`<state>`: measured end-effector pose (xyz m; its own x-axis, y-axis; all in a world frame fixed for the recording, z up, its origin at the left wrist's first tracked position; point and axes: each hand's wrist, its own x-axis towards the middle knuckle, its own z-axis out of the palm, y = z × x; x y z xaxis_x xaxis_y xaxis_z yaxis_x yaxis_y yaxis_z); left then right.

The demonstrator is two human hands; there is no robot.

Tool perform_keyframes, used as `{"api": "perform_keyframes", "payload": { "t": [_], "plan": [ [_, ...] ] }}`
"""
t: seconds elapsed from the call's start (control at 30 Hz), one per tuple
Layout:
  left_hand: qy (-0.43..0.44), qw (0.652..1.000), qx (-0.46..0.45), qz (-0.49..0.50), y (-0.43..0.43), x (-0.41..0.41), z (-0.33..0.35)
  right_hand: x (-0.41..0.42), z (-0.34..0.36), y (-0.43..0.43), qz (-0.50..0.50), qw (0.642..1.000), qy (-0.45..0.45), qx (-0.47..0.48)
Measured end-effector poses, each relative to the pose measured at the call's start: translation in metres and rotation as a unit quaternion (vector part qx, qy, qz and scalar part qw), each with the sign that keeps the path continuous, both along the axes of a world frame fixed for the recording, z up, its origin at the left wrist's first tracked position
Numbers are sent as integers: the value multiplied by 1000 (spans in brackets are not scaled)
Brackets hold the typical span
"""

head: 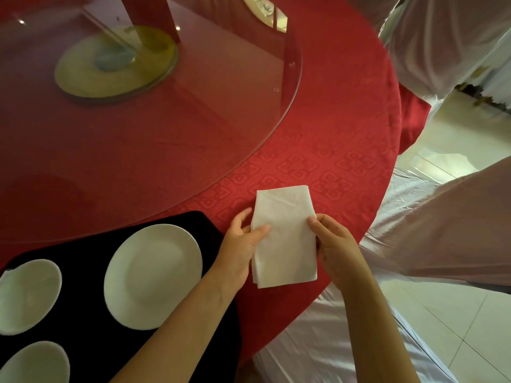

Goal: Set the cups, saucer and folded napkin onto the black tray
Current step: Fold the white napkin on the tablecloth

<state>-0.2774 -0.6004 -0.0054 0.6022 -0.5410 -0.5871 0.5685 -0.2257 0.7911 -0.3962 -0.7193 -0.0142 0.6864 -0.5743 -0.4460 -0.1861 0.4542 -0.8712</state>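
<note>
A white folded napkin (284,236) is held over the red tablecloth, just right of the black tray (193,219). My left hand (243,241) grips its left edge, thumb on top. My right hand (334,244) grips its right edge. On the tray lies a white saucer (152,275) near the tray's right side. Two white cups or bowls rest farther left, one at the left edge (27,294) and one at the bottom left (36,363), both seen from above.
A round glass turntable (249,128) covers the table's middle, its rim passing behind the tray. The red table edge (381,217) curves down on the right. White-covered chairs (442,222) stand close to the right and below.
</note>
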Motion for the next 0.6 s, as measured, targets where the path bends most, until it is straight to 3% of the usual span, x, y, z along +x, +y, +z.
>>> {"api": "perform_keyframes", "payload": {
  "t": [0.1, 0.3, 0.4, 0.6],
  "plan": [
    [-139, 989, -26, -38, 2, 1, 6, -4, 17, -1, -25, 997, -3, -71],
    [-292, 945, -95, -109, -2, 12, 25, -7, 57, -10, -92, 972, 15, -215],
    [-365, 917, -100, -129, -9, 21, 36, -6, 67, -14, -106, 972, -21, -211],
    [-399, 895, -123, -157, -12, 19, 38, -10, 53, -9, -128, 975, -52, -174]
  ]
}}
